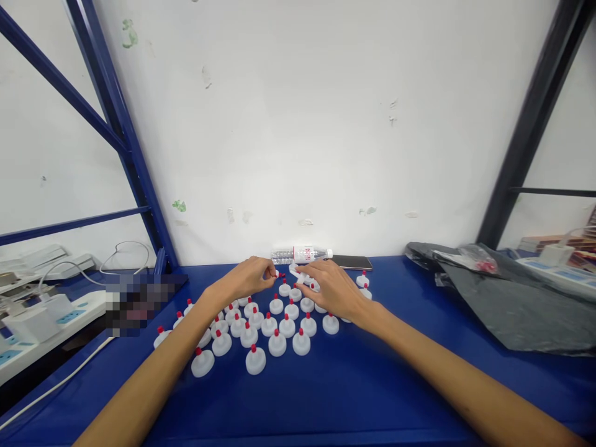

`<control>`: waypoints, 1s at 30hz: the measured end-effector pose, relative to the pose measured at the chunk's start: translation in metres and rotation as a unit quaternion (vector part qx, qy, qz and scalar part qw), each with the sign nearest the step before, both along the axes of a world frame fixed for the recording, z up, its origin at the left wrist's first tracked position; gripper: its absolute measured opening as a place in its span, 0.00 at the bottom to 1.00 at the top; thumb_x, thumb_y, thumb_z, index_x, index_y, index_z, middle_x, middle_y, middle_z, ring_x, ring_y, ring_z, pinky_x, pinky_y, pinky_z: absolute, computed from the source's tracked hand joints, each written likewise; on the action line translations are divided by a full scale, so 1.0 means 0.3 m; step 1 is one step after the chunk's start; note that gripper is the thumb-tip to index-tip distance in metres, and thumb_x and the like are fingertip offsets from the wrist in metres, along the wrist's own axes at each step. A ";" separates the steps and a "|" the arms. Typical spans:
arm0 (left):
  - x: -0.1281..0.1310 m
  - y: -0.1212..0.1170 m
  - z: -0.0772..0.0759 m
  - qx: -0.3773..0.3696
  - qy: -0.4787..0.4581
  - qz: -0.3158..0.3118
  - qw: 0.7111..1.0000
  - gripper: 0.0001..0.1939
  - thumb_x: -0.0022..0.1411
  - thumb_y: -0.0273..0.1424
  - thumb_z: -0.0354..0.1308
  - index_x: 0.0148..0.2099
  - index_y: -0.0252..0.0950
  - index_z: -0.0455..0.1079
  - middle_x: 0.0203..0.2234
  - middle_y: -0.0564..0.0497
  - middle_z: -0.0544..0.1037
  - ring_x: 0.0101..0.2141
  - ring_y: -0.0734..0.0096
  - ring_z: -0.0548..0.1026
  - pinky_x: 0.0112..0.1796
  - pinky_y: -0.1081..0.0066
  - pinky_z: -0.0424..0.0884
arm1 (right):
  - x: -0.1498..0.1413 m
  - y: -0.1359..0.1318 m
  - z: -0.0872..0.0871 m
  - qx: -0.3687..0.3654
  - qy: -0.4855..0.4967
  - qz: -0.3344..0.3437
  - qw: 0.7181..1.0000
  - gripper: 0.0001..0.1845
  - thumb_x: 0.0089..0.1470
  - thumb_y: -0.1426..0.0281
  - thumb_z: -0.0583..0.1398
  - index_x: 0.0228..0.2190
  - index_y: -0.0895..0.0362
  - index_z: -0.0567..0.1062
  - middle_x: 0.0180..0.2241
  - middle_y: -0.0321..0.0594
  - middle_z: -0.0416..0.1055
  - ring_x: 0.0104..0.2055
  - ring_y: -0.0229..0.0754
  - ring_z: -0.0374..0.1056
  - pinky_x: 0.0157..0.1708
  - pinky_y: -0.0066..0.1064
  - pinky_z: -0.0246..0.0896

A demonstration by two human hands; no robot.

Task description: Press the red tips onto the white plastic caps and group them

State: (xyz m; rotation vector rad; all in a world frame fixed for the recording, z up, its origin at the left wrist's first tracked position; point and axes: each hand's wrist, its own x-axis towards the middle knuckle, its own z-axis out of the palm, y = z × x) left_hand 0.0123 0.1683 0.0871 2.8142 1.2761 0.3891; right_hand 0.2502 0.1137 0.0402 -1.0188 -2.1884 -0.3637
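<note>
Many white round caps with red tips, such as this white cap (256, 359), stand upright across the blue table in front of me. At the far side of the group, my left hand (257, 276) is closed in a pinch; small red pieces (282, 275) show beside its fingertips, and what it holds is hidden. My right hand (331, 287) faces it from the right, thumb and fingers closed around a white cap (295, 270) that its fingers partly cover. Beneath both hands and forearms, some of the standing caps are hidden.
Against the wall lie a clear plastic bottle (302, 254) on its side and a phone (351, 262). A dark grey plastic bag (493, 304) spreads over the right side. Power strips (60, 320) and white cables are at the left. Blue metal posts (125, 136) frame the table.
</note>
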 end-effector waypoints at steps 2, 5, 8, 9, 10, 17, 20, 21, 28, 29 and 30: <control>0.009 -0.006 0.006 0.021 -0.009 -0.010 1.000 0.09 0.63 0.34 0.55 0.39 0.37 0.75 0.35 0.48 0.81 0.34 0.65 0.77 0.34 0.71 0.68 | 0.001 0.002 -0.004 -0.001 -0.004 0.003 1.000 0.18 0.62 0.66 0.63 0.53 0.58 0.76 0.46 0.49 0.79 0.48 0.51 0.75 0.49 0.45 0.68; 0.031 -0.024 0.014 0.054 -0.011 -0.022 0.998 0.09 0.63 0.34 0.55 0.39 0.37 0.74 0.34 0.47 0.81 0.35 0.63 0.77 0.34 0.69 0.66 | 0.003 0.002 -0.007 0.000 -0.008 0.009 1.000 0.19 0.63 0.66 0.62 0.54 0.58 0.75 0.47 0.49 0.79 0.50 0.51 0.74 0.50 0.45 0.67; 0.051 -0.051 0.022 0.081 -0.008 -0.031 0.996 0.08 0.62 0.33 0.56 0.39 0.38 0.75 0.33 0.48 0.81 0.33 0.64 0.76 0.33 0.69 0.65 | 0.000 -0.003 -0.007 0.000 -0.012 0.018 1.000 0.20 0.65 0.65 0.61 0.55 0.58 0.75 0.47 0.49 0.78 0.50 0.51 0.73 0.51 0.46 0.67; 0.055 -0.060 0.024 0.088 -0.007 -0.034 0.996 0.08 0.62 0.33 0.56 0.39 0.38 0.75 0.33 0.49 0.80 0.32 0.65 0.76 0.33 0.69 0.64 | -0.002 -0.005 -0.006 0.000 -0.014 0.020 1.000 0.20 0.65 0.65 0.60 0.55 0.59 0.74 0.47 0.49 0.79 0.50 0.51 0.73 0.51 0.46 0.67; 0.059 -0.068 0.026 0.094 -0.006 -0.036 0.995 0.08 0.62 0.32 0.56 0.39 0.38 0.75 0.33 0.49 0.80 0.32 0.65 0.76 0.33 0.69 0.64 | -0.004 -0.008 -0.005 0.000 -0.016 0.021 1.000 0.20 0.65 0.64 0.60 0.55 0.59 0.74 0.47 0.49 0.79 0.49 0.51 0.74 0.51 0.46 0.67; 0.062 -0.087 0.034 0.087 -0.023 -0.047 0.995 0.08 0.63 0.32 0.56 0.41 0.38 0.76 0.32 0.48 0.80 0.33 0.64 0.76 0.34 0.68 0.65 | -0.005 -0.017 0.004 0.004 -0.054 0.016 0.998 0.19 0.67 0.66 0.58 0.55 0.60 0.74 0.47 0.51 0.78 0.49 0.52 0.72 0.48 0.46 0.68; 0.058 -0.084 0.041 0.042 -0.050 -0.061 0.996 0.09 0.64 0.33 0.57 0.41 0.38 0.78 0.32 0.49 0.82 0.34 0.65 0.78 0.35 0.69 0.68 | 0.000 -0.016 0.005 0.003 -0.078 0.013 0.997 0.18 0.67 0.66 0.58 0.55 0.59 0.73 0.46 0.49 0.77 0.48 0.51 0.72 0.49 0.46 0.67; 0.057 -0.083 0.044 0.024 -0.062 -0.066 0.996 0.09 0.64 0.34 0.58 0.41 0.38 0.79 0.32 0.49 0.82 0.35 0.65 0.78 0.36 0.70 0.69 | 0.001 -0.015 0.005 0.003 -0.085 0.013 0.996 0.18 0.67 0.66 0.58 0.55 0.59 0.73 0.46 0.49 0.77 0.47 0.51 0.72 0.49 0.46 0.66; 0.061 -0.094 0.062 -0.064 -0.143 -0.071 0.985 0.11 0.65 0.36 0.59 0.41 0.37 0.81 0.28 0.50 0.82 0.25 0.72 0.75 0.30 0.73 0.70 | -0.004 -0.022 0.017 0.010 -0.121 0.011 0.993 0.16 0.68 0.68 0.57 0.54 0.59 0.74 0.41 0.48 0.77 0.43 0.50 0.71 0.47 0.44 0.63; 0.063 -0.096 0.062 -0.071 -0.150 -0.072 0.984 0.12 0.66 0.36 0.59 0.42 0.37 0.81 0.27 0.51 0.82 0.23 0.73 0.73 0.29 0.73 0.70 | -0.004 -0.022 0.017 0.010 -0.124 0.010 0.992 0.16 0.68 0.69 0.57 0.54 0.58 0.74 0.41 0.48 0.77 0.43 0.50 0.71 0.48 0.44 0.62; 0.066 -0.099 0.062 -0.075 -0.155 -0.072 0.982 0.12 0.66 0.37 0.59 0.42 0.37 0.81 0.27 0.51 0.81 0.22 0.74 0.72 0.29 0.73 0.70 | -0.004 -0.021 0.015 0.011 -0.126 0.010 0.992 0.16 0.67 0.69 0.57 0.55 0.58 0.73 0.41 0.47 0.77 0.43 0.49 0.71 0.48 0.44 0.62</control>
